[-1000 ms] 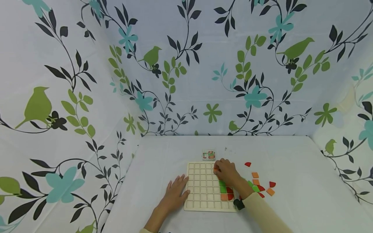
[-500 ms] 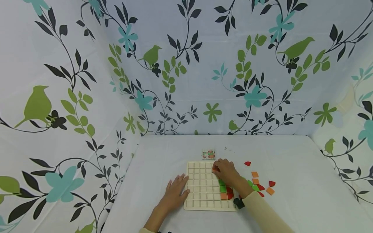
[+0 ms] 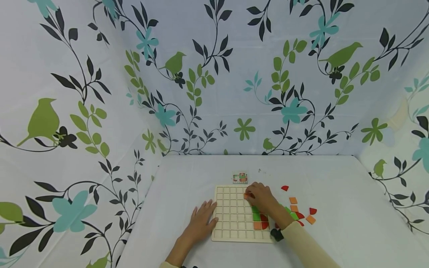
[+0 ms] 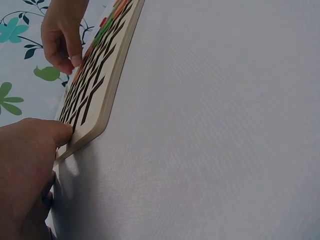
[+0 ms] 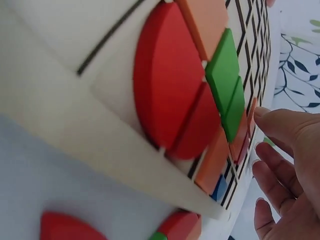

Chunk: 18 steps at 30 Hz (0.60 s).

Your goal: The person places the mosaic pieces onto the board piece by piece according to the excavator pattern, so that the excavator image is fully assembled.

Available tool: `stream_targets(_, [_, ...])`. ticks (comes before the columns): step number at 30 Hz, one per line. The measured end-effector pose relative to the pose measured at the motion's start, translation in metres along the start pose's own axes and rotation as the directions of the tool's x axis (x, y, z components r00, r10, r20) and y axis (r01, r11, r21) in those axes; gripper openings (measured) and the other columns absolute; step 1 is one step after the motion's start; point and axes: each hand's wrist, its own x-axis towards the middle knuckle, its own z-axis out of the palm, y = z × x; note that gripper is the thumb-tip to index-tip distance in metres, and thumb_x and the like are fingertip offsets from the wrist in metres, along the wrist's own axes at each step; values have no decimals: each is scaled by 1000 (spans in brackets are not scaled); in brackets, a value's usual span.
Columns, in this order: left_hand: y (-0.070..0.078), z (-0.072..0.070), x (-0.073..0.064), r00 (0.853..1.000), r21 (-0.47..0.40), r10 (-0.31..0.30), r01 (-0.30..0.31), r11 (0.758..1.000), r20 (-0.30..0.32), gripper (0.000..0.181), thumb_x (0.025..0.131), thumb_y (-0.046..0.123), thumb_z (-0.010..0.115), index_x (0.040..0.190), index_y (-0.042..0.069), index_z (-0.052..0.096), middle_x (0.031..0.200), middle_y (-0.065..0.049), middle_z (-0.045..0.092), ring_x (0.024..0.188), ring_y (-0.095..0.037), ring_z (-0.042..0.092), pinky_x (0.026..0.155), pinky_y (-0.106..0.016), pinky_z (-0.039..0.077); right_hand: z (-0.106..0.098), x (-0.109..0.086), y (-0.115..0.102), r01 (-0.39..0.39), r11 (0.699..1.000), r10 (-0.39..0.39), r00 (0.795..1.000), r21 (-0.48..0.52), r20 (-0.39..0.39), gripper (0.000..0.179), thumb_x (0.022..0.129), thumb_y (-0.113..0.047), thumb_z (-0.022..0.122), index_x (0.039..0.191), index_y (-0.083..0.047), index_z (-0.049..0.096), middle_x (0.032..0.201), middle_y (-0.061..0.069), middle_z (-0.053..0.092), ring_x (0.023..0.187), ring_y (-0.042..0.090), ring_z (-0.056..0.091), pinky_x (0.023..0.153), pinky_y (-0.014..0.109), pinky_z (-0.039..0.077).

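The left hand (image 3: 201, 220) I watched from afar lay, fingers spread, against a pale wooden gridded board (image 3: 232, 217) set between both hands, while the right hand (image 3: 263, 198) pinched a thin, flat orange tile (image 3: 246, 195) at its surface, with loose red, green and orange flat pieces (image 3: 294, 216) right of that wrist.

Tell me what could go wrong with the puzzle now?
The right hand, holding the orange tile, might set it crookedly in the wooden grid board. Its forearm, close to the placed green tiles, could nudge them. The right sleeve might brush away the loose red piece beside it.
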Motion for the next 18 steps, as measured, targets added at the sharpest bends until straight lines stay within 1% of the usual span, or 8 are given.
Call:
stream_targets(3, [1,0,0,1000,5,-5,5,1000,1,61,108,35,57,163,13,41,171,-15,34,160,-40,26,126,-72,12,-5,-1,8,-44,999,44,999,6,-22,15,99,-24,76,112,-16,73,116,4,68,109,28,60,85,49,47])
stream_targets(5, [1,0,0,1000,4,-8,8,1000,-2,61,108,35,57,163,13,41,171,-15,35,160,-40,27,126,-72,12,-10,-2,16,-85,996,85,996,17,-30,16,100,-24,74,113,-14,72,119,8,67,112,32,60,88,53,48])
stream_targets(7, [2,1,0,1000,10,-13,13,1000,-2,61,108,36,57,163,14,41,171,-14,35,160,-40,27,126,-71,12,-17,-4,25,-146,989,147,988,26,-40,18,101,-23,73,116,-12,72,123,13,67,116,36,60,91,57,48])
stream_targets(9, [2,1,0,1000,14,-13,13,1000,-2,61,108,36,57,163,14,41,171,-14,35,160,-40,27,126,-72,12,-25,-8,34,-209,978,210,976,27,-57,22,101,-21,73,119,-9,71,125,19,66,117,40,60,92,60,47])
stream_targets(11, [1,1,1,1000,18,-16,16,1000,1,61,108,37,57,163,15,41,171,-13,34,160,-40,26,126,-71,12,-34,-12,43,-295,955,295,952,18,-78,27,100,-20,74,122,-6,70,128,24,64,118,44,59,95,62,46])
stream_targets(15, [1,2,2,1000,22,-20,20,1000,5,62,109,38,56,164,16,40,172,-12,34,161,-38,25,127,-70,11,-47,-21,63,-437,899,436,893,23,-107,36,97,-15,75,128,0,65,132,32,57,120,49,54,96,65,44])
stream_targets(16, [1,2,2,1000,26,-25,25,999,6,62,109,39,56,164,17,40,172,-11,33,161,-37,25,127,-70,11,-49,-22,69,-460,888,460,882,25,-104,37,97,-15,74,129,2,63,132,32,56,120,49,53,97,65,44])
stream_targets(18, [1,2,2,1000,30,-21,21,999,3,62,109,39,56,164,16,40,171,-12,34,160,-38,26,127,-71,12,-51,-26,79,-481,876,481,872,30,-93,40,97,-13,74,131,4,61,131,34,55,118,50,53,95,66,44])
